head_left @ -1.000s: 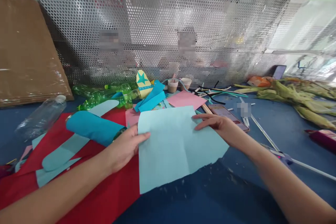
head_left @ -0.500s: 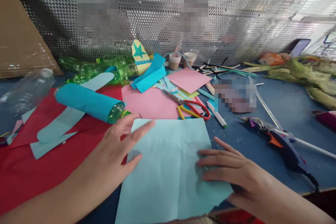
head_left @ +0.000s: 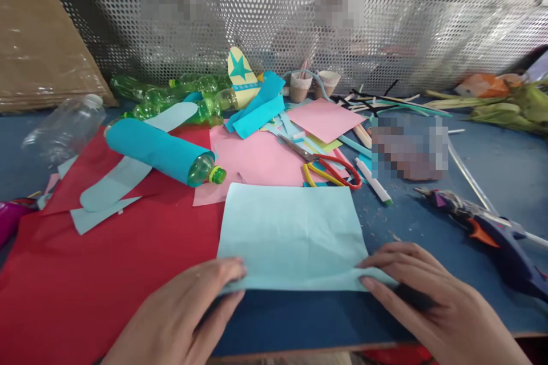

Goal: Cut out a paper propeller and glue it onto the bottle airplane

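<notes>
A light blue paper sheet (head_left: 291,234) lies on the blue table (head_left: 492,154), folded over along its near edge. My left hand (head_left: 188,313) pinches the near left corner of the fold, thumb under, fingers on top. My right hand (head_left: 423,296) grips the near right corner the same way. Just beyond the sheet lie red-and-yellow-handled scissors (head_left: 325,168) on pink paper (head_left: 257,162). A green bottle wrapped in teal paper (head_left: 165,151) rests on red paper (head_left: 107,262) to the left.
A blue glue gun (head_left: 492,234) lies at the right. A clear bottle (head_left: 64,128), green bottles (head_left: 171,94), a yellow star fin (head_left: 240,71), paper cups (head_left: 299,85), sticks and paper scraps crowd the back. Cardboard (head_left: 38,40) leans on a perforated metal screen (head_left: 385,23).
The light blue sheet came toward me and its near part was folded over. Both hands moved from flat on the sheet to gripping its near corners. The view tilted down.
</notes>
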`<state>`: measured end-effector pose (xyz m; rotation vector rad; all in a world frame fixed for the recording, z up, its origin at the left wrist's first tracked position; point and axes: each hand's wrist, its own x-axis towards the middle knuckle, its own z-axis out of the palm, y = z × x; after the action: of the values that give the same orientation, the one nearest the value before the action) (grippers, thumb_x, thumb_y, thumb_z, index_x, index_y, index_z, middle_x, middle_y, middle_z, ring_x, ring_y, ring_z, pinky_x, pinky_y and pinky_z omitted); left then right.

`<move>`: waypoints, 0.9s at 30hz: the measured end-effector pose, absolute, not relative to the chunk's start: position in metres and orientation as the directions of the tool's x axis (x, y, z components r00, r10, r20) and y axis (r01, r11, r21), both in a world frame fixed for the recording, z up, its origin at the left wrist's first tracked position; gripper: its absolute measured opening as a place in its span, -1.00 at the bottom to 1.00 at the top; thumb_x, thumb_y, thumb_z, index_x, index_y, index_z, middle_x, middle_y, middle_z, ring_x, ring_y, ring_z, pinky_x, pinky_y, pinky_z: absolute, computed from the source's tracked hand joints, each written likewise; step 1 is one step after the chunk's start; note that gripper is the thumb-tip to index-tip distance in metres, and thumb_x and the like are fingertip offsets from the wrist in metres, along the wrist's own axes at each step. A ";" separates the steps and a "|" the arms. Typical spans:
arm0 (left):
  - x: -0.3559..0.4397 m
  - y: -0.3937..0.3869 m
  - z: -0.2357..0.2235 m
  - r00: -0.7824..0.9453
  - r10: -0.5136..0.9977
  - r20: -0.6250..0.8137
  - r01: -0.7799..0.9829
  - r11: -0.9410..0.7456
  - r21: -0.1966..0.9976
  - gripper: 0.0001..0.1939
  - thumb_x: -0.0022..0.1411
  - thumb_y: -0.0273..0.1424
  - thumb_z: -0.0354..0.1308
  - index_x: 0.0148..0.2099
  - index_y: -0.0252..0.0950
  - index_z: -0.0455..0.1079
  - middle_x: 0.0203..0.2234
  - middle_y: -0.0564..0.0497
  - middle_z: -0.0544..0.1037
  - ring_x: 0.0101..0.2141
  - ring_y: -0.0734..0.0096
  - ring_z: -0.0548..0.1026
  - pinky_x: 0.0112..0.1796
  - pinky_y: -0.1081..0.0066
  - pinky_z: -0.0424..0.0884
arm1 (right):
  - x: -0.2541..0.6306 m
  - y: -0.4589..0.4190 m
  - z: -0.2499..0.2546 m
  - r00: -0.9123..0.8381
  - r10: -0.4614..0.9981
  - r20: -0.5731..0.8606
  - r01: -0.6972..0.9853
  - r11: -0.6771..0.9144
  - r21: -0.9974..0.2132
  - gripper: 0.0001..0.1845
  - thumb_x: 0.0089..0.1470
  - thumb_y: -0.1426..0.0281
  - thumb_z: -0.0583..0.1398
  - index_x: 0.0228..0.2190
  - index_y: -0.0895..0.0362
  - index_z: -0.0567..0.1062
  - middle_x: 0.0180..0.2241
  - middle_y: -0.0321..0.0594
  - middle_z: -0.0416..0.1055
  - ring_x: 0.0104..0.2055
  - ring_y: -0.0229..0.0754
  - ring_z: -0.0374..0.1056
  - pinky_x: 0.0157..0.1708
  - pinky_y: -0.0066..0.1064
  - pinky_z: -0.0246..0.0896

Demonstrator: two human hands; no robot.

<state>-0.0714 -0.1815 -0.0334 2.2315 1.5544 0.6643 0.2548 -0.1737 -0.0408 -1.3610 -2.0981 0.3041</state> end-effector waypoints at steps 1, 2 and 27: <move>-0.066 -0.177 -0.031 0.200 0.956 0.214 0.795 -0.287 0.535 -0.81 0.26 -0.16 0.14 -0.11 -0.05 0.45 -0.29 0.06 0.66 -0.32 0.18 0.66 -0.32 0.36 0.60 | 0.253 -0.174 -0.042 -0.236 0.900 0.367 0.772 0.403 -0.491 -0.80 0.18 0.11 0.19 -0.37 -0.08 0.49 -0.40 -0.26 0.57 -0.35 -0.07 0.53 -0.43 -0.36 0.51; -0.061 -0.173 -0.029 0.126 0.966 0.226 0.805 -0.233 0.546 -0.80 0.25 -0.12 0.14 -0.15 -0.07 0.41 -0.36 0.07 0.65 -0.39 0.20 0.65 -0.41 0.41 0.58 | 0.251 -0.173 -0.043 -0.192 0.913 0.361 0.799 0.359 -0.482 -0.77 0.18 0.08 0.18 -0.37 -0.06 0.46 -0.43 -0.27 0.53 -0.44 -0.11 0.50 -0.54 -0.40 0.46; -0.068 -0.168 -0.036 0.070 0.975 0.211 0.756 -0.189 0.626 -0.54 0.24 -0.05 0.16 0.12 -0.10 0.29 -0.33 0.06 0.57 -0.37 0.30 0.63 -0.41 0.48 0.60 | 0.248 -0.176 -0.042 -0.180 0.959 0.217 0.853 0.262 -0.451 -0.88 0.22 0.24 0.15 -0.23 -0.01 0.37 -0.38 -0.29 0.45 -0.34 -0.14 0.43 -0.42 -0.42 0.36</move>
<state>-0.0682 -0.1676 -0.0359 2.0028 1.7250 0.8583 0.2475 -0.1759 -0.0419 -1.6391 -2.0869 0.3137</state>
